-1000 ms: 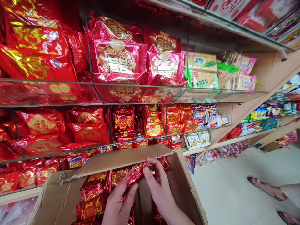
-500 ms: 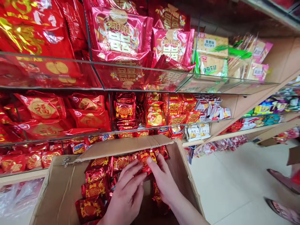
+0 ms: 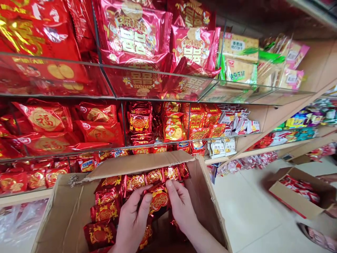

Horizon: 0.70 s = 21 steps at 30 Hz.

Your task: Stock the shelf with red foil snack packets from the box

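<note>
Both of my hands reach into an open cardboard box [image 3: 65,214] packed with several small red and gold foil snack packets. My left hand [image 3: 133,219] and my right hand [image 3: 181,205] pinch one red packet [image 3: 158,200] between their fingers, holding it upright over a gap in the middle of the box. Rows of like packets [image 3: 106,211] stand to its left and behind it.
Glass shelves [image 3: 158,100] above the box hold red snack bags, small packets and biscuit packs. A second open box [image 3: 300,193] of red packets sits on the tiled floor at right. Someone's sandalled foot [image 3: 317,239] shows at the bottom right corner.
My hands drew the red packet back towards me and lower in the box. A second cardboard box came into view on the floor at right, and the other person's feet shifted.
</note>
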Each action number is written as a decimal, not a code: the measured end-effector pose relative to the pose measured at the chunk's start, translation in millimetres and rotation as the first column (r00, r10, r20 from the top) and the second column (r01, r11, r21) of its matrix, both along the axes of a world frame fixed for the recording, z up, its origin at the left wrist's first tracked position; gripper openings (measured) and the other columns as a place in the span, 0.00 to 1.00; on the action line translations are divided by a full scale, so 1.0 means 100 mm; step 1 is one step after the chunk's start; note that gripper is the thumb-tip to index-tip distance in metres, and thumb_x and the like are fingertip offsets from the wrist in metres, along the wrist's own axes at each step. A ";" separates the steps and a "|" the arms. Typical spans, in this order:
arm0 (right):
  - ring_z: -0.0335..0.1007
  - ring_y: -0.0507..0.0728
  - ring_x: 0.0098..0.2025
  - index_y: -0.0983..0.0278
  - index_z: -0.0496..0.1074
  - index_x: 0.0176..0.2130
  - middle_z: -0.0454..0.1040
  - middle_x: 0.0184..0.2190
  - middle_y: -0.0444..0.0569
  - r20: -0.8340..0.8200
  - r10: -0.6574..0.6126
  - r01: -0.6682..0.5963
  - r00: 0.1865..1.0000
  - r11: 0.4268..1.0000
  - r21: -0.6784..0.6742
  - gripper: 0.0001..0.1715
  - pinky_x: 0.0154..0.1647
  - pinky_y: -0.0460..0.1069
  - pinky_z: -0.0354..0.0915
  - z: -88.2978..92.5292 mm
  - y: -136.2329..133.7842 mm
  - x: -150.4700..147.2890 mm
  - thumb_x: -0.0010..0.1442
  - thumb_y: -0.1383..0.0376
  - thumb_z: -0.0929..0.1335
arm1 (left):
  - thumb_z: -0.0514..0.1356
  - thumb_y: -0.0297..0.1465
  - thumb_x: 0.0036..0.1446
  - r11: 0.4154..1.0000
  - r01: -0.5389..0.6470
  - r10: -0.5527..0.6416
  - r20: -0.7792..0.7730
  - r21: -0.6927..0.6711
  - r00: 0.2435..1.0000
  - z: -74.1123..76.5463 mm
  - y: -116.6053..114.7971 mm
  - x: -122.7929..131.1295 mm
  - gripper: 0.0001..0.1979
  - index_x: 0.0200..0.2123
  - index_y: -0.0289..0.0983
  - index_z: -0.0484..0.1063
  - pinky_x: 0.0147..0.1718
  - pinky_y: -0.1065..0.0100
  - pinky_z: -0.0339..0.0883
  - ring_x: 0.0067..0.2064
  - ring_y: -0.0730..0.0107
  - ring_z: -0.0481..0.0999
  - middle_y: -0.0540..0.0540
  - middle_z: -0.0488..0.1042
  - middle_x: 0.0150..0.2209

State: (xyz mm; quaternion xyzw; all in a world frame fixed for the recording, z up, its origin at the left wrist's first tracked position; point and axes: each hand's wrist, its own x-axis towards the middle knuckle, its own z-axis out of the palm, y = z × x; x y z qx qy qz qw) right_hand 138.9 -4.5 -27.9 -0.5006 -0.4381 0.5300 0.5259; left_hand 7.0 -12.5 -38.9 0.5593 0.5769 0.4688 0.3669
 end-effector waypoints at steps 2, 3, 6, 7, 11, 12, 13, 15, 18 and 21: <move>0.51 0.49 0.23 0.64 0.59 0.22 0.56 0.20 0.41 0.005 -0.002 0.002 1.000 1.000 -0.003 0.23 0.24 0.44 0.54 0.01 0.01 -0.02 0.56 0.49 0.60 | 0.54 0.40 0.53 0.997 -0.072 0.072 0.074 -0.007 0.995 0.03 -0.01 0.03 0.13 0.35 0.40 0.73 0.40 0.68 0.65 0.37 0.64 0.73 0.49 0.76 0.31; 0.50 0.49 0.23 0.64 0.58 0.22 0.56 0.19 0.42 -0.015 -0.009 0.009 1.000 1.000 -0.013 0.23 0.24 0.44 0.53 0.02 0.01 -0.03 0.56 0.48 0.59 | 0.53 0.39 0.53 0.994 -0.111 0.111 0.107 -0.008 0.988 0.04 -0.01 0.05 0.13 0.34 0.40 0.73 0.40 0.69 0.64 0.36 0.65 0.72 0.49 0.75 0.31; 0.49 0.49 0.23 0.63 0.57 0.22 0.54 0.19 0.41 -0.067 -0.080 0.078 0.995 0.996 -0.033 0.24 0.23 0.45 0.53 0.02 0.00 -0.08 0.55 0.47 0.60 | 0.53 0.38 0.53 0.984 -0.177 0.175 0.150 0.003 0.973 0.09 -0.01 0.10 0.11 0.28 0.40 0.72 0.36 0.70 0.64 0.27 0.70 0.66 0.52 0.69 0.23; 0.48 0.49 0.23 0.63 0.55 0.22 0.53 0.19 0.41 -0.067 -0.108 0.106 0.992 0.994 -0.030 0.24 0.24 0.45 0.52 0.02 0.01 -0.08 0.55 0.47 0.59 | 0.53 0.38 0.53 0.984 -0.177 0.175 0.159 -0.005 0.972 0.10 -0.01 0.10 0.11 0.26 0.40 0.71 0.33 0.71 0.64 0.24 0.71 0.62 0.53 0.65 0.20; 0.46 0.49 0.21 0.63 0.51 0.19 0.50 0.18 0.40 0.133 -0.078 0.071 0.988 0.996 0.055 0.25 0.22 0.45 0.48 0.05 0.07 0.04 0.57 0.49 0.58 | 0.56 0.42 0.50 0.985 -0.106 0.139 0.265 -0.133 0.954 0.12 0.01 0.07 0.12 0.27 0.40 0.72 0.31 0.73 0.65 0.29 0.69 0.69 0.52 0.69 0.22; 0.45 0.48 0.21 0.63 0.51 0.18 0.49 0.17 0.40 0.232 -0.035 0.013 0.972 0.995 0.095 0.25 0.21 0.45 0.47 0.07 0.09 0.09 0.58 0.51 0.58 | 0.57 0.43 0.49 0.986 -0.058 0.103 0.300 -0.154 0.948 0.12 0.02 0.05 0.13 0.32 0.41 0.73 0.34 0.72 0.66 0.35 0.67 0.71 0.51 0.73 0.27; 0.44 0.48 0.20 0.63 0.50 0.17 0.48 0.16 0.39 0.331 0.018 -0.065 0.943 0.989 0.131 0.25 0.21 0.45 0.46 0.09 0.11 0.13 0.59 0.53 0.58 | 0.58 0.43 0.47 0.986 0.010 0.043 0.317 -0.165 0.947 0.12 0.03 0.03 0.15 0.36 0.42 0.73 0.37 0.71 0.66 0.39 0.64 0.72 0.50 0.75 0.32; 0.45 0.47 0.19 0.64 0.52 0.16 0.49 0.15 0.39 0.469 0.104 -0.205 0.877 0.964 0.169 0.25 0.21 0.46 0.45 0.13 0.13 0.20 0.59 0.57 0.58 | 0.60 0.43 0.45 0.970 0.172 -0.117 0.287 -0.174 0.951 0.09 0.06 -0.01 0.18 0.40 0.43 0.73 0.43 0.68 0.65 0.43 0.62 0.72 0.49 0.77 0.37; 0.53 0.48 0.22 0.64 0.62 0.23 0.59 0.18 0.41 0.387 0.113 -0.186 0.915 0.970 0.156 0.16 0.23 0.44 0.50 0.15 0.10 0.21 0.59 0.58 0.60 | 0.62 0.41 0.44 0.949 0.233 -0.180 0.239 -0.214 0.954 0.01 0.11 -0.02 0.14 0.35 0.42 0.75 0.44 0.68 0.65 0.42 0.64 0.73 0.49 0.77 0.36; 0.61 0.51 0.30 0.60 0.60 0.40 0.66 0.27 0.43 0.039 0.064 -0.068 0.997 0.993 0.092 0.15 0.30 0.45 0.59 0.10 0.02 0.12 0.54 0.58 0.66 | 0.63 0.43 0.43 0.957 0.026 0.114 0.456 -0.289 0.882 -0.03 0.13 0.02 0.17 0.36 0.43 0.71 0.41 0.72 0.66 0.41 0.69 0.71 0.52 0.75 0.37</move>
